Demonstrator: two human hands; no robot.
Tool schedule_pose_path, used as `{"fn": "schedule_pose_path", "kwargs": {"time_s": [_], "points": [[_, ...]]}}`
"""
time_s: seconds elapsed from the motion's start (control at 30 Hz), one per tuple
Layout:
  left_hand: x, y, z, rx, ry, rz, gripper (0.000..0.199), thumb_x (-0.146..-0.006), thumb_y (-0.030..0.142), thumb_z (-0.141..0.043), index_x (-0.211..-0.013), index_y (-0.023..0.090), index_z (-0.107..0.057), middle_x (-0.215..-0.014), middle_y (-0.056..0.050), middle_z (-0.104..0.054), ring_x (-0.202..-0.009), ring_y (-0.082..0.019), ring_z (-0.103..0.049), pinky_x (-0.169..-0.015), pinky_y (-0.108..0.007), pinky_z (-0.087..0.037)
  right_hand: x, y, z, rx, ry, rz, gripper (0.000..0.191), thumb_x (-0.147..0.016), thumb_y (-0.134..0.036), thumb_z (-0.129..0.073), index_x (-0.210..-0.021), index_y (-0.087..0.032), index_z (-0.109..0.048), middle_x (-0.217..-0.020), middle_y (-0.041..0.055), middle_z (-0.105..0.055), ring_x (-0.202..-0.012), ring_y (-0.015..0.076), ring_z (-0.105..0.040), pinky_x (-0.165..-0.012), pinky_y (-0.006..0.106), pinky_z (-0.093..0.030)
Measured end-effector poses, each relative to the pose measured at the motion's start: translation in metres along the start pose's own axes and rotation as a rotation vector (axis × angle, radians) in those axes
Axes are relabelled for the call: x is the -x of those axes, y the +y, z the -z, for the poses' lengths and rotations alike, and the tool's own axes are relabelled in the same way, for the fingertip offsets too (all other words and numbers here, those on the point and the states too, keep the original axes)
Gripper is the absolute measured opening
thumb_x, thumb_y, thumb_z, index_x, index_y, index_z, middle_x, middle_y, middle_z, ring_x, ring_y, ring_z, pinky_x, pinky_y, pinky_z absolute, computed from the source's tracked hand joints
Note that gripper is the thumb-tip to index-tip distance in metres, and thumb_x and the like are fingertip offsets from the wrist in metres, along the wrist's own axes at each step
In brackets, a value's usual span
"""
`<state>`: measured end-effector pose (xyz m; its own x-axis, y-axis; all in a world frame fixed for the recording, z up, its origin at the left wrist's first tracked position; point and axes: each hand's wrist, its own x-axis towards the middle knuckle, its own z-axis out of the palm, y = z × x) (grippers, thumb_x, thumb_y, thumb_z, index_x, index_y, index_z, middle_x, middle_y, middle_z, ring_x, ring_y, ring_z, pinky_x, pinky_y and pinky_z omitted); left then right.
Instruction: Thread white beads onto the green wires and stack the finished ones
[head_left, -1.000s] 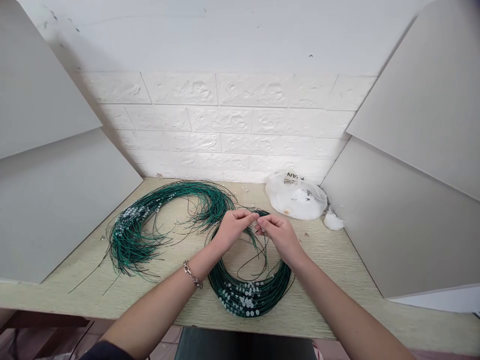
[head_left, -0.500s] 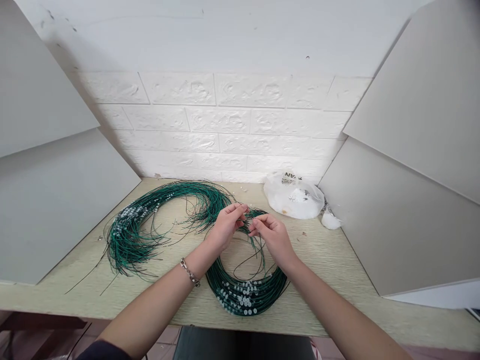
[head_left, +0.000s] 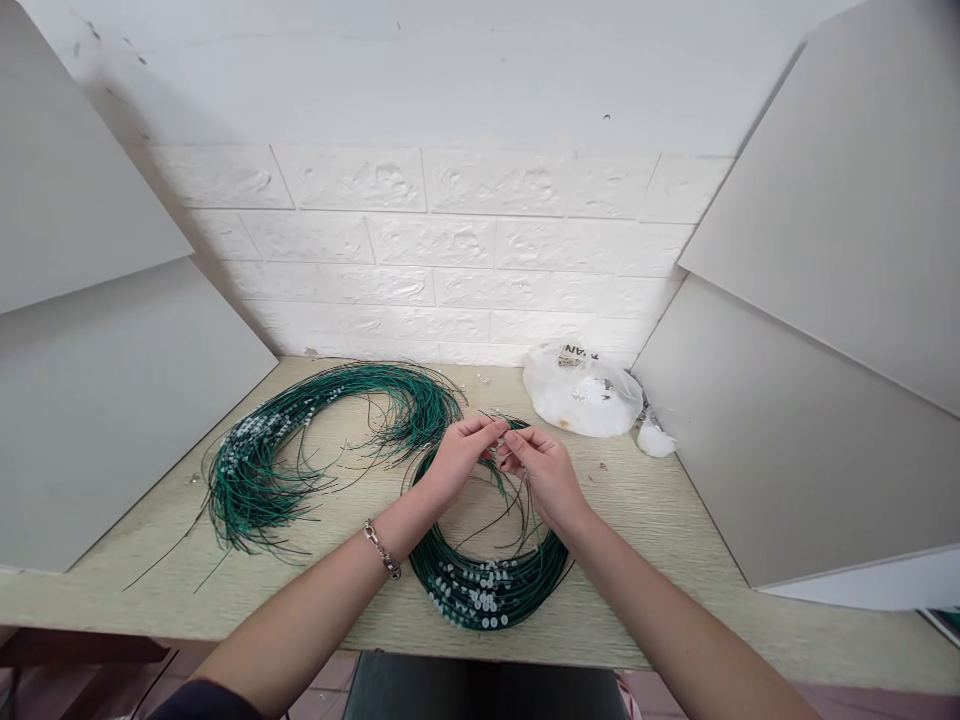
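My left hand and my right hand meet fingertip to fingertip above the far side of a ring of dark green cords. Both are closed in a pinch. Thin cord ends hang below my right fingers, but what exactly each pinch holds is too small to tell. White round beads sit on the near part of the ring. To the left lies a second, looser bundle of green cords, curved like a hook, with white beads along its left part and frayed-looking loose ends.
A clear plastic bag of white bits lies at the back right, with a smaller white bundle beside it. Grey panels flank the wooden table left and right; a white brick-patterned wall stands behind.
My hands have come together, so the gap between their fingertips has closed. The whole view has shifted slightly.
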<state>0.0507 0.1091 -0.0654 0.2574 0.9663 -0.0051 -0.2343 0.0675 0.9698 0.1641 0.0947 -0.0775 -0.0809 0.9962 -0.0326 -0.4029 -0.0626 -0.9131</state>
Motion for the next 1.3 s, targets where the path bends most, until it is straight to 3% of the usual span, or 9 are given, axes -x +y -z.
{"fn": "schedule_pose_path", "kwargs": {"time_s": [0.13,0.23,0.37,0.47,0.5,0.57,0.83,1.03,1.3], "points": [[-0.012,-0.002,0.005,0.186,-0.083,0.091,0.023,-0.071,0.032,-0.047,-0.069,0.012,-0.057,-0.061,-0.002,-0.052,-0.055,-0.010,-0.048,-0.052,-0.022,-0.038,0.000,-0.002,0.001,-0.028,0.084,0.094,0.022,-0.065,-0.033,-0.062,-0.065,-0.014,-0.053,-0.058,-0.0026,-0.056,-0.042,0.0042,-0.043,-0.047,0.021,-0.040],[-0.036,0.003,-0.001,0.108,-0.163,0.096,0.027,-0.072,0.030,-0.039,-0.072,0.011,-0.059,-0.064,-0.004,-0.053,-0.055,-0.010,-0.048,-0.051,-0.022,-0.038,0.002,-0.008,0.002,0.002,0.128,0.185,0.022,-0.069,-0.035,-0.058,-0.066,-0.015,-0.050,-0.058,-0.0040,-0.053,-0.039,0.0033,-0.040,-0.046,0.021,-0.041],[-0.086,0.008,-0.042,-0.453,-0.219,-0.115,0.020,-0.069,0.016,-0.042,-0.079,0.013,-0.059,-0.077,-0.005,-0.058,-0.063,-0.011,-0.052,-0.057,-0.022,-0.040,0.012,-0.019,0.000,0.130,0.152,0.364,0.022,-0.074,-0.034,-0.052,-0.065,-0.016,-0.045,-0.054,-0.0050,-0.048,-0.039,0.0041,-0.038,-0.042,0.020,-0.038],[-0.121,0.003,-0.081,-0.983,-0.447,-0.387,0.024,-0.071,0.007,-0.039,-0.081,0.014,-0.060,-0.088,-0.007,-0.060,-0.082,-0.014,-0.052,-0.074,-0.024,-0.038,0.019,-0.025,-0.001,0.177,0.131,0.441,0.019,-0.076,-0.033,-0.049,-0.067,-0.017,-0.043,-0.054,-0.0052,-0.045,-0.040,0.0052,-0.038,-0.039,0.019,-0.034],[-0.130,-0.001,-0.090,-1.145,-0.492,-0.433,0.024,-0.070,0.004,-0.039,-0.076,0.014,-0.060,-0.087,-0.008,-0.060,-0.083,-0.015,-0.052,-0.075,-0.025,-0.037,0.019,-0.026,0.000,0.183,0.125,0.451,0.019,-0.077,-0.033,-0.049,-0.068,-0.018,-0.043,-0.054,-0.0052,-0.044,-0.041,0.0054,-0.038,-0.039,0.019,-0.033],[-0.146,-0.012,-0.101,-1.260,-0.506,-0.426,0.022,-0.066,-0.001,-0.040,-0.063,0.011,-0.058,-0.076,-0.011,-0.060,-0.076,-0.017,-0.052,-0.072,-0.028,-0.036,0.019,-0.027,0.001,0.206,0.133,0.462,0.019,-0.077,-0.034,-0.049,-0.068,-0.018,-0.043,-0.054,-0.0051,-0.043,-0.042,0.0058,-0.037,-0.040,0.020,-0.033],[-0.173,-0.046,-0.100,-1.232,-0.423,-0.340,0.019,-0.063,-0.004,-0.046,-0.051,0.011,-0.049,-0.070,-0.014,-0.057,-0.077,-0.021,-0.052,-0.075,-0.033,-0.035,0.018,-0.029,0.003,0.309,0.137,0.451,0.019,-0.076,-0.036,-0.049,-0.069,-0.017,-0.046,-0.052,-0.0043,-0.044,-0.047,0.0080,-0.042,-0.046,0.022,-0.036],[-0.169,-0.040,-0.100,-1.074,-0.300,-0.311,0.028,-0.065,-0.001,-0.048,-0.042,0.013,-0.041,-0.055,-0.003,-0.046,-0.078,-0.016,-0.051,-0.072,-0.025,-0.034,0.017,-0.031,0.005,0.298,0.167,0.446,0.020,-0.076,-0.036,-0.049,-0.068,-0.018,-0.046,-0.053,-0.0043,-0.043,-0.047,0.0077,-0.040,-0.046,0.022,-0.035],[-0.159,-0.028,-0.100,-0.854,-0.260,-0.344,0.032,-0.063,-0.002,-0.051,-0.039,0.014,-0.037,-0.049,0.004,-0.028,-0.065,-0.010,-0.046,-0.059,-0.019,-0.031,0.015,-0.031,0.007,0.304,0.158,0.454,0.020,-0.076,-0.036,-0.048,-0.068,-0.018,-0.044,-0.053,-0.0044,-0.042,-0.047,0.0076,-0.040,-0.046,0.022,-0.035]]}}
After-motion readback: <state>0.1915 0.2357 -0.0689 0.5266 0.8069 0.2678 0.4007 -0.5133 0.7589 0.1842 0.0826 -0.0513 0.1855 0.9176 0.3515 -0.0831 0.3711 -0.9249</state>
